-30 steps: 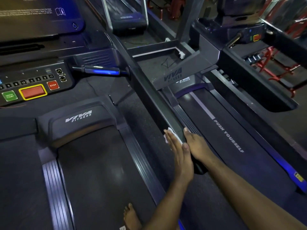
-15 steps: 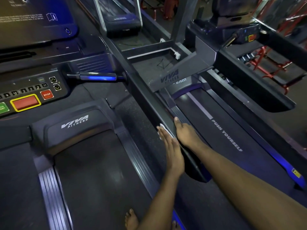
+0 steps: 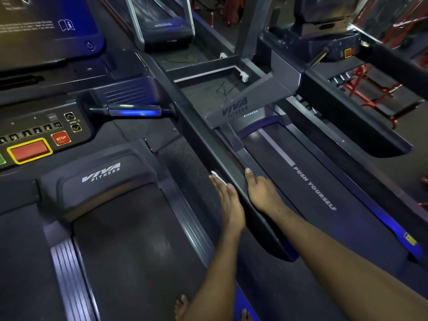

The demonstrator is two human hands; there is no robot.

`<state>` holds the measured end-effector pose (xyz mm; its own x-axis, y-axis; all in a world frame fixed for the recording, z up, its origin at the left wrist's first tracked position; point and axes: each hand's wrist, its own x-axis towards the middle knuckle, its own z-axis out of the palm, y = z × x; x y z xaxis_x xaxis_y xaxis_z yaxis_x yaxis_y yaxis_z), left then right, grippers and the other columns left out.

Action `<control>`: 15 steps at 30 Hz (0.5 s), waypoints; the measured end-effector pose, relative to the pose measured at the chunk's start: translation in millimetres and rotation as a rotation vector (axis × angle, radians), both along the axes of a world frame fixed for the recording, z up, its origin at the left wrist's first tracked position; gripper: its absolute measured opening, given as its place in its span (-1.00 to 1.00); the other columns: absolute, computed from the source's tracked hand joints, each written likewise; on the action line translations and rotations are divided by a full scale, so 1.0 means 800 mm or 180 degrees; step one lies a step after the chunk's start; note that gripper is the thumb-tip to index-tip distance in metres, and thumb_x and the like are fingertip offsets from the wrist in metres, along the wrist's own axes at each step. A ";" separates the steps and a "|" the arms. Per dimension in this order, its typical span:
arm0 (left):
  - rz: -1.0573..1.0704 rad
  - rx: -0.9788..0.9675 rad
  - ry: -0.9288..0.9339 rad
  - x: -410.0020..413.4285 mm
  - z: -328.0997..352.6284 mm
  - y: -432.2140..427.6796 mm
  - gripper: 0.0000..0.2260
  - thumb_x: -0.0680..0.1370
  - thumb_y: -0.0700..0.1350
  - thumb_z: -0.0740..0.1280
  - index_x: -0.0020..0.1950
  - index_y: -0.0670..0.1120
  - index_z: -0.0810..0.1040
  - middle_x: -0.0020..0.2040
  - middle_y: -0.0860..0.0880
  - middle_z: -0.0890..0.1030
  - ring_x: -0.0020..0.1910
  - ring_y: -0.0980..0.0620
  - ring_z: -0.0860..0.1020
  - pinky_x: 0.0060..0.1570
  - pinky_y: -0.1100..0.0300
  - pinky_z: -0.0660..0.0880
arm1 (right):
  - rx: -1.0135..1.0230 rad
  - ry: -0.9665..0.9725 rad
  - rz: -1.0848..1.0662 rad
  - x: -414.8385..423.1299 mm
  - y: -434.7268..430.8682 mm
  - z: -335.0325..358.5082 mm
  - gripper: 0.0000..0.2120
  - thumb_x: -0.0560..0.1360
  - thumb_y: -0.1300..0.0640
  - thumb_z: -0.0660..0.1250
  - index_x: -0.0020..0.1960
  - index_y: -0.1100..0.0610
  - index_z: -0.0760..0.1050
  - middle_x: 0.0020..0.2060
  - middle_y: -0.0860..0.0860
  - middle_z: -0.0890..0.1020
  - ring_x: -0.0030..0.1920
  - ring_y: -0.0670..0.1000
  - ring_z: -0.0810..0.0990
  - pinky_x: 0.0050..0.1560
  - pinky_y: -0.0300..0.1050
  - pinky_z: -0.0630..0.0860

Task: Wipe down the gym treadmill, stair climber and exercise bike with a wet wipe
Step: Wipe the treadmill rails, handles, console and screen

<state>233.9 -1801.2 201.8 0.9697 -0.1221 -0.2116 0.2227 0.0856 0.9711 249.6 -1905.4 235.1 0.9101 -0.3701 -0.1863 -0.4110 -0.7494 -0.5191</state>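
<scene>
I stand on a dark Viva Fitness treadmill. Its long right handrail runs from the console toward me. My left hand lies flat against the rail's left side with straight fingers. It presses a white wet wipe onto the rail; only the wipe's tip shows past the fingertips. My right hand lies along the rail's right side, level with the left hand, its fingers stretched forward. No stair climber or exercise bike is in view.
The console with a red stop button sits at left, and a blue-lit grip bar juts from it. A second treadmill lies right of the rail. Red equipment frames stand at far right. My bare foot is on the deck.
Both hands have slid forward along the handrail toward the console, the wipe moving with the left hand. The view has shifted slightly with them.
</scene>
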 end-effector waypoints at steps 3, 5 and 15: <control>0.0018 0.0092 0.0051 0.032 0.000 0.007 -0.48 0.73 0.08 -0.13 0.62 0.04 -0.29 0.63 0.10 -0.28 0.62 0.14 -0.20 0.53 0.34 -0.18 | -0.0015 0.0002 -0.0020 0.000 -0.002 0.002 -0.30 0.66 -0.30 -0.11 -0.30 0.13 0.51 -0.21 0.13 0.67 -0.16 0.12 0.62 -0.03 0.05 0.53; 0.0008 -0.0026 -0.0160 -0.006 0.000 -0.001 -0.49 0.73 0.11 -0.13 0.62 0.10 -0.29 0.63 0.16 -0.28 0.61 0.19 -0.21 0.60 0.15 -0.17 | 0.0001 0.0025 -0.0032 0.000 -0.002 0.002 -0.29 0.66 -0.31 -0.10 -0.36 0.13 0.47 -0.31 0.06 0.63 -0.27 0.03 0.59 -0.17 -0.02 0.46; 0.0214 0.0167 -0.0263 0.093 0.044 0.021 -0.48 0.74 0.07 -0.13 0.64 -0.01 -0.27 0.64 0.06 -0.28 0.59 0.19 -0.25 0.42 0.38 -0.23 | 0.0104 0.0099 -0.0086 0.001 0.003 0.007 -0.35 0.68 -0.28 -0.10 -0.34 0.08 0.45 -0.24 0.10 0.63 -0.18 0.12 0.59 -0.02 0.05 0.53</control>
